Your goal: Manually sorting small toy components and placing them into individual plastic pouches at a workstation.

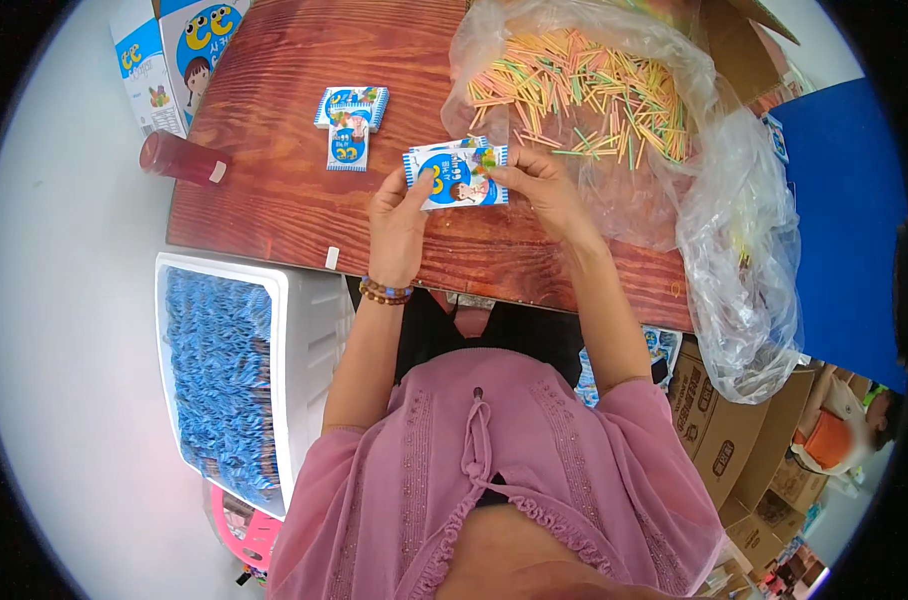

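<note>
Both my hands hold one flat blue-and-white candy packet (464, 180) over the near part of the wooden table. My left hand (398, 215) pinches its left end with the thumb on top. At the right end, my right hand (544, 192) grips it between thumb and fingers. Another packet (454, 146) shows partly behind the held one; whether it is also in my grip, I cannot tell. To the left, a small pile of similar packets (349, 138) lies on the table, some overlapping.
A clear plastic bag (634, 200) with many thin pastel sticks (584, 85) spreads at the table's right. A reddish bottle (184, 158) lies at the left edge. Below it stands a white bin (304, 300) full of blue packets. Cardboard boxes (719, 415) stand low on the right.
</note>
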Tool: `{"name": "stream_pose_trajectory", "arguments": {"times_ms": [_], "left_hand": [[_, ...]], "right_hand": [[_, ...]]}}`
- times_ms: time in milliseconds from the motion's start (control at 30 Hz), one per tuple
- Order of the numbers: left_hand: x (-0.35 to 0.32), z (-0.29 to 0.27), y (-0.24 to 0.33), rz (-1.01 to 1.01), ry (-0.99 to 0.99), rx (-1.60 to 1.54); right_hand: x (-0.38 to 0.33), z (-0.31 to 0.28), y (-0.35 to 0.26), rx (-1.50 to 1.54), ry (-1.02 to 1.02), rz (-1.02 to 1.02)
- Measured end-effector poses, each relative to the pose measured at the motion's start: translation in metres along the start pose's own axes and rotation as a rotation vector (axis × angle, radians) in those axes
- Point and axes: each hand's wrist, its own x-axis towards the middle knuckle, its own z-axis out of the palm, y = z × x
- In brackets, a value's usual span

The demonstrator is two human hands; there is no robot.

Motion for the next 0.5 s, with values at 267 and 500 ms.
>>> {"name": "stream_pose_trajectory", "arguments": {"times_ms": [267,500], "left_hand": [[-0.013,0.011,-0.006,-0.064,-0.002,-0.14],[-0.02,0.024,-0.007,-0.177,0.014,-0.304]], "right_hand": [[-0.023,0.007,-0.01,0.197,0.052,-0.071],[-0.023,-0.009,0.0,0.214,-0.014,-0.119]]}}
